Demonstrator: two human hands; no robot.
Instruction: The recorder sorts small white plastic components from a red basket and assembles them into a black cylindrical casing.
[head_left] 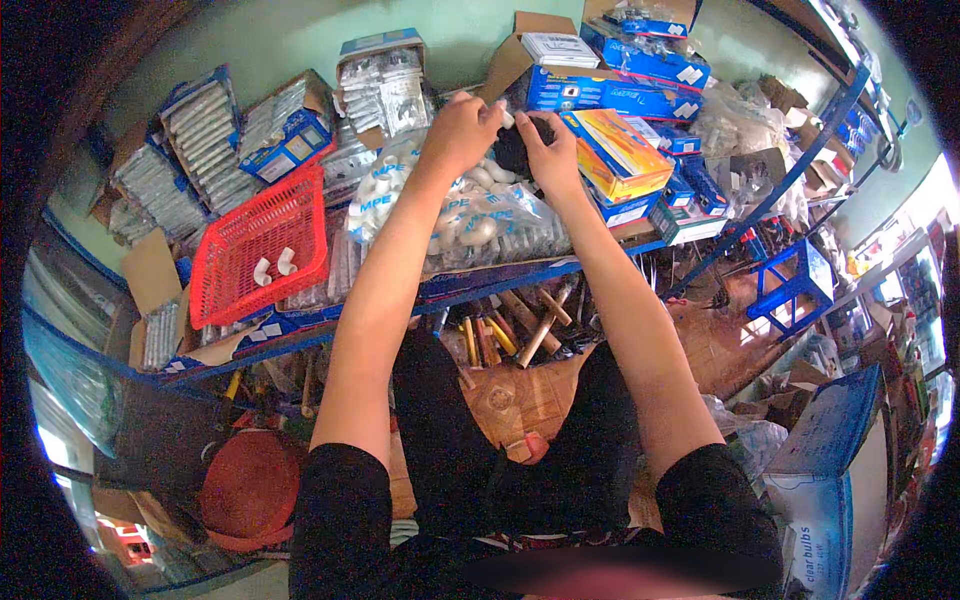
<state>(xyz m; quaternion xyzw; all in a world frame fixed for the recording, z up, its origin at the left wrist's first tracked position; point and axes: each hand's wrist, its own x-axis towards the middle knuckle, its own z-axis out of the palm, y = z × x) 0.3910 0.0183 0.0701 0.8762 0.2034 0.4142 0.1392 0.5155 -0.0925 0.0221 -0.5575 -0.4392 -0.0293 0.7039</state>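
A pale green wall point(285, 52) closes off the crowded room, with a brown floor point(705, 350) below. Along the wall runs a blue-edged shelf point(470, 287), loaded with open cartons; wooden tool handles point(540, 335) show beneath it. On the floor to the right is a big carton point(830, 475), with a blue plastic stool point(800, 283) farther back; a round red tub point(255, 485) lies low on the left. Packed on the shelf are a carton of wrapped white tubes point(203, 135), blue boxes point(650, 65) and an orange-and-yellow box point(620, 155).

A red plastic basket point(205, 262) rests tilted at the left, two white pipe elbows point(275, 267) lying in it. Right of it, at the shelf's middle, slumps a clear bag point(400, 205) with more white fittings point(480, 232) inside.

Over the bag's far side, the left hand point(462, 135) appears to pinch a small white piece point(507, 118). The right hand point(552, 155) is curled beside it, next to a dark item point(512, 155); whether it grips anything, I cannot tell. The step in hand looks like handling single fittings at the bag; the next move probably calls for a secure fingertip pinch, clear of the loose film.
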